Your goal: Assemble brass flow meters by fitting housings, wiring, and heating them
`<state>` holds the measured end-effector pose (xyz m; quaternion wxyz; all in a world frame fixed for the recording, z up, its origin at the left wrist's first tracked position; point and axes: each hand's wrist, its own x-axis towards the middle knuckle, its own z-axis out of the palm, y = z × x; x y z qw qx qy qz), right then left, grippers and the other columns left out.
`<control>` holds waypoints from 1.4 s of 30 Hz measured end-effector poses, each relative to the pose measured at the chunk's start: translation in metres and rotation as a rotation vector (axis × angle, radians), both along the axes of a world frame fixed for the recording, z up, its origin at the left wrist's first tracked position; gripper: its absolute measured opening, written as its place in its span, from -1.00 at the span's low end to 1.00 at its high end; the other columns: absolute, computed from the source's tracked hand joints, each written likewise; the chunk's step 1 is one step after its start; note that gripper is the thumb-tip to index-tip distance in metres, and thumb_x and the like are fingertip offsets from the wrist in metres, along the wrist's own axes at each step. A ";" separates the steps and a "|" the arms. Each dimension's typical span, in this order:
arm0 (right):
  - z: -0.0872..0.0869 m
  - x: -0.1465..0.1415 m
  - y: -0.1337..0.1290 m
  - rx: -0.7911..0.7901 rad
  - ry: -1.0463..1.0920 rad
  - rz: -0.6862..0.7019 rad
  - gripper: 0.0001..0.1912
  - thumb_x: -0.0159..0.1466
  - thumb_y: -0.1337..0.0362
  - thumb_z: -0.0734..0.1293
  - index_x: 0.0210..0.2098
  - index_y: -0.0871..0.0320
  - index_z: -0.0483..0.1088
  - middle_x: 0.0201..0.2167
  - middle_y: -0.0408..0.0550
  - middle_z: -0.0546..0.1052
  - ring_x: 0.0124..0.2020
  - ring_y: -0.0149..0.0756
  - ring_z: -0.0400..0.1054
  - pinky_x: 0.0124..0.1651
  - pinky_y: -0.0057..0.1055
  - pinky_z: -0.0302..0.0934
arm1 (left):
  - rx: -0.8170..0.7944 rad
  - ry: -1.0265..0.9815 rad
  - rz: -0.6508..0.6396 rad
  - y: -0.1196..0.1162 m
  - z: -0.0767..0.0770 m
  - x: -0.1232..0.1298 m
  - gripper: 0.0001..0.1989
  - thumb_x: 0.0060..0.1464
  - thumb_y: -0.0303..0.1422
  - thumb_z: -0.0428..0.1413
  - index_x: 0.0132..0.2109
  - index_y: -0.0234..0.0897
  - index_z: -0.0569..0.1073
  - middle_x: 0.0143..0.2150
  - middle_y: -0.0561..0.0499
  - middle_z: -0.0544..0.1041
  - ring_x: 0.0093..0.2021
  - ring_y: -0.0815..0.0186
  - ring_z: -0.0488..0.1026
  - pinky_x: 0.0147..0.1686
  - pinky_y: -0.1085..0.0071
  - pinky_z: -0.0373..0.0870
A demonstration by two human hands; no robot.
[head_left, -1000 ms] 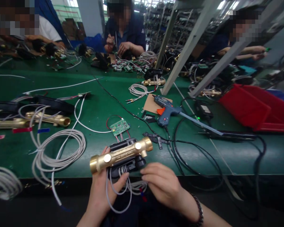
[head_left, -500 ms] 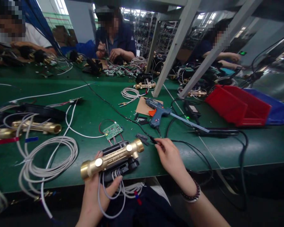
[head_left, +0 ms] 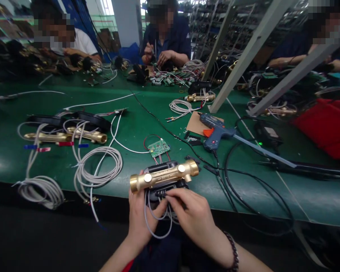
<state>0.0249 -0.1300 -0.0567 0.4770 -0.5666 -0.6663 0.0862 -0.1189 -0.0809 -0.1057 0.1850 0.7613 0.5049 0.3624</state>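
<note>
My left hand [head_left: 143, 215] holds a brass pipe fitting [head_left: 164, 175] with a black housing [head_left: 161, 165] behind and below it, near the table's front edge. My right hand [head_left: 191, 209] has its thumb and forefinger pinched at the housing's near side, beside looped grey cables [head_left: 158, 237]. What those fingertips grip is too small to make out. Just beyond the housing lies a green circuit board [head_left: 159, 147], joined to it by thin wires.
A blue glue gun [head_left: 215, 130] rests on cardboard, its cord and black cables running right. Brass fittings with coiled cables [head_left: 102, 166] lie left. A metal post [head_left: 243, 56] and red bin [head_left: 325, 126] stand right. People work across the table [head_left: 102, 96].
My right hand has left the small black piece on the table and come to the housing's near side. The camera view has turned left, so the scene sits further right.
</note>
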 end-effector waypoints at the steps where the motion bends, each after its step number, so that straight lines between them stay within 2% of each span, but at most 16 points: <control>1: -0.003 -0.002 0.001 0.014 -0.062 -0.014 -0.91 0.31 0.42 0.23 -0.26 0.19 0.36 -0.37 -0.09 0.51 -0.37 -0.37 0.41 -0.29 -0.49 0.29 | 0.013 -0.006 0.051 -0.004 -0.003 0.002 -0.38 0.05 -0.06 0.08 0.17 -0.28 0.17 0.06 -0.24 0.30 0.12 -0.05 0.23 0.06 -0.06 0.25; 4: -0.006 -0.003 0.000 0.021 -0.228 -0.076 -0.85 0.31 0.44 0.18 -0.27 0.22 0.39 -0.34 -0.01 0.47 -0.34 -0.31 0.36 -0.29 -0.43 0.26 | 0.106 -0.024 0.231 -0.015 -0.013 0.008 -0.33 0.03 0.05 0.05 0.11 -0.37 0.18 0.02 -0.30 0.25 0.12 -0.11 0.19 -0.03 -0.08 0.29; 6: -0.004 -0.001 -0.001 -0.001 -0.341 -0.122 -0.79 0.32 0.44 0.15 -0.26 0.22 0.41 -0.34 0.02 0.45 -0.35 -0.28 0.31 -0.35 -0.41 0.24 | 0.207 -0.046 0.291 -0.018 -0.017 0.010 -0.40 0.03 0.04 0.07 0.02 -0.36 0.23 -0.03 -0.27 0.24 0.10 -0.07 0.19 -0.03 -0.05 0.29; 10: 0.000 0.003 -0.003 -0.030 -0.529 -0.098 -0.71 0.32 0.47 0.09 -0.17 0.27 0.42 -0.32 0.06 0.46 -0.38 -0.25 0.26 -0.43 -0.38 0.22 | 0.393 -0.073 0.211 -0.018 -0.013 0.011 -0.70 0.05 -0.20 0.17 -0.17 -0.25 0.29 -0.15 -0.09 0.24 -0.03 0.15 0.26 0.09 0.03 0.20; 14: 0.001 0.006 -0.004 -0.032 -0.535 -0.076 -0.71 0.31 0.49 0.09 -0.14 0.28 0.40 -0.30 0.07 0.46 -0.36 -0.25 0.27 -0.41 -0.37 0.23 | 0.466 -0.044 0.117 -0.014 -0.005 0.008 -0.83 0.03 -0.36 0.21 -0.23 -0.18 0.38 -0.19 -0.01 0.25 -0.09 0.22 0.27 0.16 0.05 0.07; 20: 0.000 0.003 -0.002 -0.057 -0.427 -0.123 -0.74 0.35 0.40 0.10 -0.25 0.24 0.41 -0.33 0.04 0.45 -0.36 -0.26 0.27 -0.38 -0.38 0.20 | 0.495 0.005 0.056 -0.012 -0.001 0.004 -0.88 0.01 -0.38 0.22 -0.25 -0.16 0.49 -0.21 -0.02 0.28 -0.13 0.22 0.27 0.17 0.10 0.00; 24: -0.002 -0.001 -0.002 -0.045 -0.434 -0.135 -0.75 0.34 0.40 0.11 -0.28 0.23 0.41 -0.35 0.04 0.45 -0.39 -0.26 0.27 -0.40 -0.38 0.21 | 0.547 0.051 -0.022 -0.008 0.001 0.002 -0.81 0.00 -0.45 0.20 -0.20 -0.09 0.51 -0.24 0.01 0.31 -0.16 0.25 0.29 0.10 0.16 0.07; 27: 0.012 0.007 -0.007 -0.002 -0.347 -0.051 -0.78 0.33 0.41 0.14 -0.30 0.19 0.40 -0.41 0.00 0.44 -0.44 -0.32 0.29 -0.44 -0.44 0.23 | 0.591 0.065 -0.057 -0.002 0.000 0.000 -0.80 -0.01 -0.44 0.20 -0.20 -0.08 0.51 -0.27 0.02 0.32 -0.21 0.28 0.31 0.01 0.23 0.14; 30: 0.041 0.034 -0.006 0.086 -0.238 0.013 -0.86 0.28 0.45 0.22 -0.23 0.15 0.38 -0.43 -0.07 0.44 -0.44 -0.39 0.34 -0.41 -0.52 0.28 | 0.623 0.038 -0.088 0.004 -0.003 0.000 -0.82 -0.02 -0.46 0.20 -0.24 -0.10 0.52 -0.30 0.02 0.30 -0.27 0.32 0.32 -0.07 0.30 0.19; 32: 0.059 0.062 0.009 0.136 -0.268 -0.054 -0.85 0.26 0.44 0.26 -0.19 0.13 0.38 -0.40 -0.06 0.46 -0.40 -0.37 0.38 -0.36 -0.50 0.30 | 0.648 0.005 -0.101 0.007 -0.006 0.001 -0.84 -0.03 -0.47 0.19 -0.26 -0.13 0.51 -0.31 0.03 0.30 -0.31 0.36 0.32 -0.14 0.34 0.20; 33: 0.065 0.077 0.022 0.112 -0.307 -0.096 -0.86 0.27 0.42 0.26 -0.21 0.11 0.39 -0.38 -0.06 0.48 -0.38 -0.34 0.39 -0.34 -0.46 0.32 | 0.661 -0.008 -0.100 0.008 -0.007 0.002 -0.85 -0.03 -0.48 0.19 -0.27 -0.14 0.50 -0.32 0.03 0.29 -0.33 0.37 0.32 -0.17 0.36 0.19; 35: 0.067 0.106 0.056 -0.081 -0.394 -0.133 -0.88 0.26 0.40 0.26 -0.26 0.14 0.43 -0.32 -0.04 0.51 -0.31 -0.26 0.42 -0.25 -0.38 0.33 | 0.669 -0.028 -0.080 0.010 -0.009 0.005 -0.86 -0.03 -0.48 0.19 -0.28 -0.16 0.49 -0.32 0.03 0.29 -0.34 0.39 0.32 -0.20 0.37 0.18; 37: 0.058 0.129 0.095 -0.434 -0.495 -0.159 -0.85 0.24 0.45 0.26 -0.29 0.20 0.47 -0.29 0.00 0.53 -0.24 -0.21 0.42 -0.14 -0.33 0.29 | 0.666 -0.042 -0.059 0.011 -0.011 0.007 -0.87 -0.02 -0.48 0.19 -0.29 -0.16 0.49 -0.32 0.03 0.29 -0.34 0.39 0.32 -0.22 0.37 0.18; 39: 0.044 0.142 0.128 -0.570 -0.528 -0.142 -0.86 0.20 0.48 0.29 -0.34 0.25 0.50 -0.32 0.03 0.55 -0.26 -0.18 0.43 -0.15 -0.34 0.27 | 0.689 -0.050 -0.077 0.013 -0.011 0.007 -0.87 -0.03 -0.48 0.19 -0.30 -0.17 0.49 -0.32 0.02 0.29 -0.35 0.40 0.31 -0.25 0.39 0.20; 42: 0.024 0.146 0.157 -0.644 -0.533 -0.104 -0.89 0.18 0.48 0.33 -0.35 0.23 0.51 -0.35 -0.01 0.56 -0.28 -0.23 0.44 -0.20 -0.42 0.25 | 0.718 -0.056 -0.105 0.016 -0.011 0.006 -0.88 -0.05 -0.49 0.18 -0.33 -0.17 0.50 -0.33 0.03 0.27 -0.38 0.42 0.31 -0.31 0.42 0.22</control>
